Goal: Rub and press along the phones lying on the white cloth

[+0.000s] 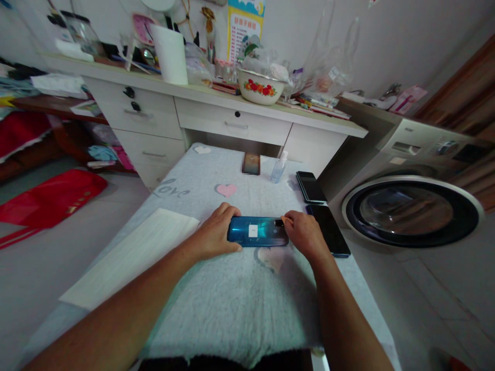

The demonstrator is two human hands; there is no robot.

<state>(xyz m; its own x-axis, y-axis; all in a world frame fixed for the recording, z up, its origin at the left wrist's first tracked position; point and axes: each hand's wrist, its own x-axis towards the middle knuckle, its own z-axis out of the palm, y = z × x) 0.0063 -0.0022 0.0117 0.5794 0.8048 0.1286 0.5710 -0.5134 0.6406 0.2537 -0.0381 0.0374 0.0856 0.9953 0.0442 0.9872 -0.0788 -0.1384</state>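
A blue phone (265,234) lies sideways above the cloth-covered table (216,309), its back facing up with a small white square on it. My left hand (218,232) grips the phone's left end, thumb at the near edge and fingers at the far edge. At the other end my right hand (305,232) has its fingers pinched by the camera corner; what they hold there, if anything, is too small to make out. Just right of that hand is a dark phone or tablet (329,232), with another dark phone (310,187) beyond it.
Farther back stand a clear spray bottle (278,169) and a small brown rectangular item (251,164). A pale sheet (131,257) lies at the left. Behind is a white desk (232,126) with a floral bowl (262,87); a washing machine (413,206) is at right.
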